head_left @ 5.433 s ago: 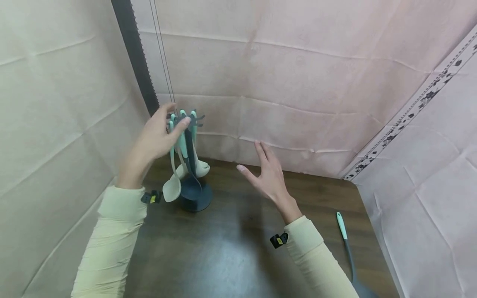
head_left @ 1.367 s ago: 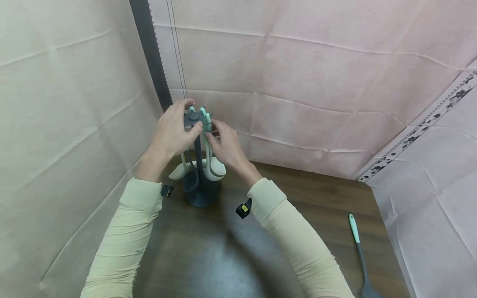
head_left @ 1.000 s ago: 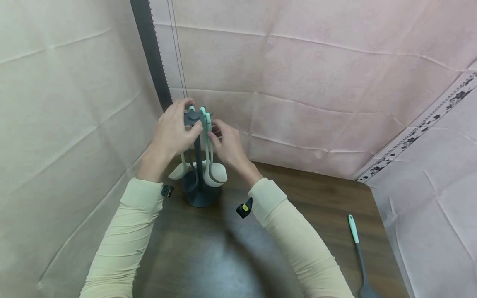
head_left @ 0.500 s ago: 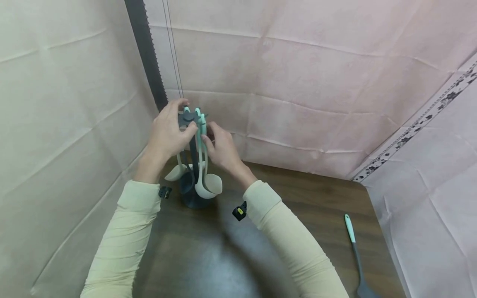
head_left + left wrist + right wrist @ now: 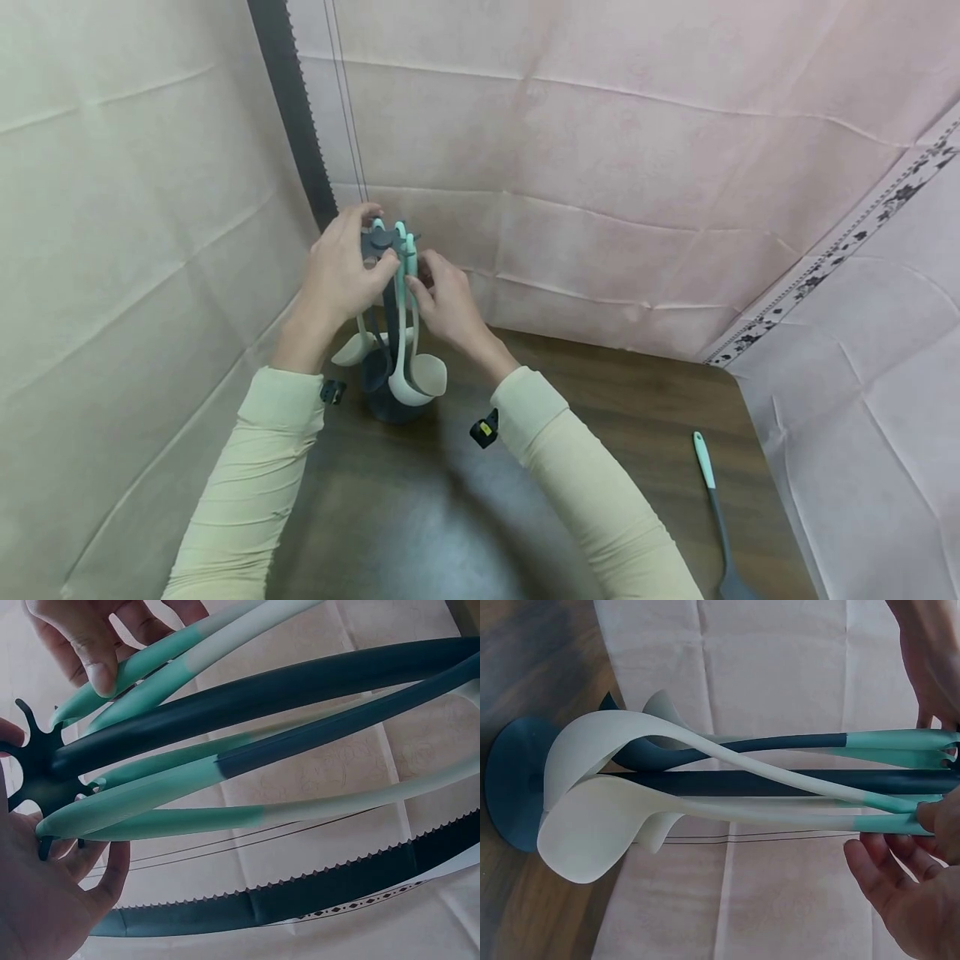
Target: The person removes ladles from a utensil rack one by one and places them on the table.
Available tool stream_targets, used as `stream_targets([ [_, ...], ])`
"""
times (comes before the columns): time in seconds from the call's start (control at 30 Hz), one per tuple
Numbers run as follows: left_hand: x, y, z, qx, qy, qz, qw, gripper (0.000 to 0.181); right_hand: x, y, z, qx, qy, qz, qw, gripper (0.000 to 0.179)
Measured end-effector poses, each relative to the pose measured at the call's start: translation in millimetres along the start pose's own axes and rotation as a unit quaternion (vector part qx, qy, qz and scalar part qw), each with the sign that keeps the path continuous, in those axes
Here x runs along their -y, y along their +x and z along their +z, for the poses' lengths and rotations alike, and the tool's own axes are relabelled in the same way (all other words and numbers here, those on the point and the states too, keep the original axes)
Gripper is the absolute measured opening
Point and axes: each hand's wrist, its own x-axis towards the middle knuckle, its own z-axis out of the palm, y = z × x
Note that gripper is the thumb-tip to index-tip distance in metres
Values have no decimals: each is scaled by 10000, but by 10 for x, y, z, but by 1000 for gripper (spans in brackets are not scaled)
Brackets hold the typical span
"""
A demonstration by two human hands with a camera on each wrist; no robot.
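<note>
A dark blue utensil stand (image 5: pixel 390 410) stands upright on the table, hung with several utensils with mint handles. My left hand (image 5: pixel 333 267) grips its hooked top, thumb in front and fingers behind. To its right, my right hand (image 5: pixel 450 304) pinches the mint handle of a white ladle (image 5: pixel 592 832); in the left wrist view the thumb of that right hand (image 5: pixel 97 645) lies on the handle. Close beside it hangs another white utensil (image 5: pixel 570 750) with a deep, curved head, partly overlapping the ladle. A dark blue utensil (image 5: pixel 772 742) and further pale ones hang behind the post, partly hidden.
A dark blue turner (image 5: pixel 716 508) with a mint handle lies near the table's right side, its blade cut off by the frame. Pale cloth walls (image 5: pixel 600 192) rise behind and beside the wooden table (image 5: pixel 637 392).
Since the first frame my right hand has come left to the stand and now pinches a ladle handle. Over the last second the white utensil heads have swung nearer and lower; the left hand stays on top.
</note>
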Motion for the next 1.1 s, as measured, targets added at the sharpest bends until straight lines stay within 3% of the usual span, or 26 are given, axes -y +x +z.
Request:
stream_targets([
  [0.2, -42, -26, 6, -46, 20, 16, 10000, 67, -3, -38, -42, -33, -3, -36, 10000, 23],
  [0.57, -42, -51, 11, -38, -1, 81, 10000, 68, -82, -51, -188, 490, 323, -12, 9983, 23],
  [1.1, -41, -42, 7, 101, 18, 51, 9999, 68, -56, -56, -200, 165, 49, 3, 9999, 20],
])
